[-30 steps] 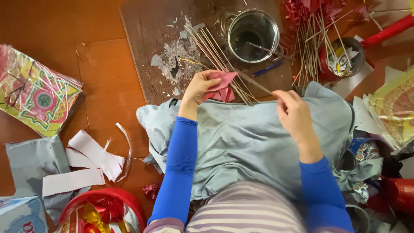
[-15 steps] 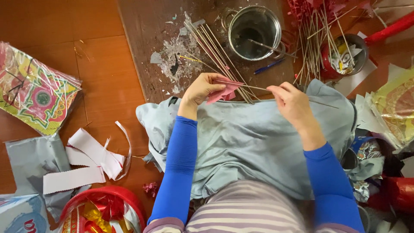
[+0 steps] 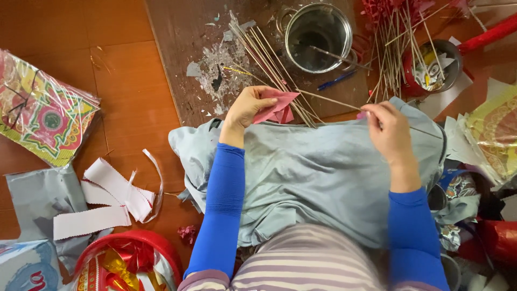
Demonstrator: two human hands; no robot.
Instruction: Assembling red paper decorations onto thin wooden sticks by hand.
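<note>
We see the left hand (image 3: pixel 249 106) closed on folded pink paper (image 3: pixel 276 106); the right hand (image 3: pixel 389 126) pinches a thin bamboo stick (image 3: pixel 328 99), long axis pointing left toward the paper, above the wooden board's (image 3: pixel 177 59) near edge.

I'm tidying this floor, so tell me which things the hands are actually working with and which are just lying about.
In use:
left hand holding pink paper piece
right hand pinching thin stick
grey cloth on the lap

Lying about:
metal pot
bundle of sticks
blue pen
white paper strips
patterned packet
red tub
</note>
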